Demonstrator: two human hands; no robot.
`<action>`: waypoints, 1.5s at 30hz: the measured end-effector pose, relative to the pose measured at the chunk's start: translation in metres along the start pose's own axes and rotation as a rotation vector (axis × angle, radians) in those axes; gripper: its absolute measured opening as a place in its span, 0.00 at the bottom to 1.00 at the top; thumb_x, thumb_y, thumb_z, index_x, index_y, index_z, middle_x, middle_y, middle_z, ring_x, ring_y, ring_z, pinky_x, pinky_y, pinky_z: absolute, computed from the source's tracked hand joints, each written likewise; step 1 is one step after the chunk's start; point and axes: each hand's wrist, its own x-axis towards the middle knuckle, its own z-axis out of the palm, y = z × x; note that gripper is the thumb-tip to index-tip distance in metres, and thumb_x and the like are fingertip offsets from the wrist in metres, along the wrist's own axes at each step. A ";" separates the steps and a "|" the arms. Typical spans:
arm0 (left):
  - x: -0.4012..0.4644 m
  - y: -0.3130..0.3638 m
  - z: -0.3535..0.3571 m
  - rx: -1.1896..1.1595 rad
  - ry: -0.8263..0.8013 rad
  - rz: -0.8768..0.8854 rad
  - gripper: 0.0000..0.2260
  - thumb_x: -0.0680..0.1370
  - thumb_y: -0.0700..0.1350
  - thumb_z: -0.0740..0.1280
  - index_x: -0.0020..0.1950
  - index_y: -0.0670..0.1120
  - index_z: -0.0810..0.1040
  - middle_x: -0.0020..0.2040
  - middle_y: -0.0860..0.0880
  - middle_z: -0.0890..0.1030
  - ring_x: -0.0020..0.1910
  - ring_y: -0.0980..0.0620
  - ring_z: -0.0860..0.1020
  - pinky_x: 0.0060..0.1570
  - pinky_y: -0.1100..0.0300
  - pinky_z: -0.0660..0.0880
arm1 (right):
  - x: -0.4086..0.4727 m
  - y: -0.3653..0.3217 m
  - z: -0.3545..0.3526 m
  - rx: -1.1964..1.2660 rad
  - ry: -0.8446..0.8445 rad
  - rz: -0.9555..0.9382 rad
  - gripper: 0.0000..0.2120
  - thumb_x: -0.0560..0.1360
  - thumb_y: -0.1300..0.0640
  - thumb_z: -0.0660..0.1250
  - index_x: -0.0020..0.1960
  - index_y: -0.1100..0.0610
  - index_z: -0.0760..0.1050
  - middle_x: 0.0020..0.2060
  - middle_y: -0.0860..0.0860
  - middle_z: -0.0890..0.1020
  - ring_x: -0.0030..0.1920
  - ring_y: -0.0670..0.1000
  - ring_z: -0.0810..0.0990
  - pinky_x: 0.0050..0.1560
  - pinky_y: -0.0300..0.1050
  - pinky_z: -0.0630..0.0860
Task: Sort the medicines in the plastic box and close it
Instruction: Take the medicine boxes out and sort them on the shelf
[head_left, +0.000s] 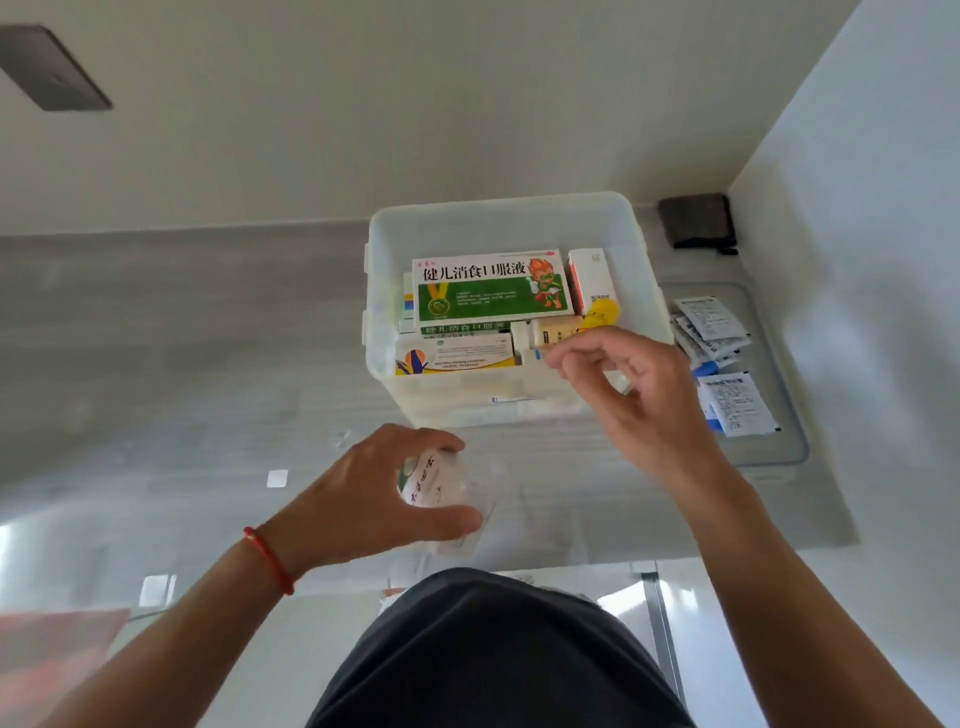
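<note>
The translucent plastic box (498, 218) stands open on the grey counter. In it lie a large green and white medicine carton (488, 286), smaller cartons (457, 353), a beige bottle (550, 332) and a yellow item (602, 310). My right hand (628, 384) hovers over the box's front right corner, fingers loosely curled, with nothing visible in them. My left hand (374, 493) grips a clear plastic bag (441, 483) with a white packet inside, on the counter in front of the box.
The box's clear lid (779, 415) lies flat to the right with several white and blue sachets (727, 374) on it. A dark folded cloth (696, 221) sits in the back right corner by the wall. The counter's front edge runs just before my body.
</note>
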 end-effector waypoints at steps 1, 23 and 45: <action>0.004 -0.011 0.015 0.030 0.011 -0.101 0.37 0.58 0.80 0.66 0.63 0.66 0.72 0.60 0.63 0.74 0.57 0.58 0.75 0.49 0.67 0.74 | 0.003 0.003 0.003 0.017 0.005 0.023 0.06 0.79 0.64 0.69 0.50 0.58 0.85 0.46 0.46 0.87 0.49 0.50 0.85 0.54 0.50 0.82; 0.054 0.030 -0.037 -0.170 1.097 0.084 0.16 0.67 0.35 0.61 0.53 0.47 0.75 0.52 0.51 0.74 0.53 0.50 0.74 0.50 0.64 0.74 | 0.139 0.028 0.035 -0.576 -0.437 0.086 0.18 0.78 0.56 0.71 0.67 0.55 0.77 0.64 0.51 0.81 0.62 0.51 0.79 0.61 0.47 0.75; 0.121 0.014 -0.021 0.259 0.823 -0.011 0.18 0.79 0.41 0.62 0.69 0.46 0.71 0.75 0.44 0.64 0.68 0.42 0.65 0.52 0.52 0.76 | 0.184 0.058 0.079 -1.241 -0.704 -0.258 0.39 0.71 0.35 0.74 0.70 0.58 0.68 0.59 0.56 0.74 0.57 0.55 0.76 0.47 0.52 0.76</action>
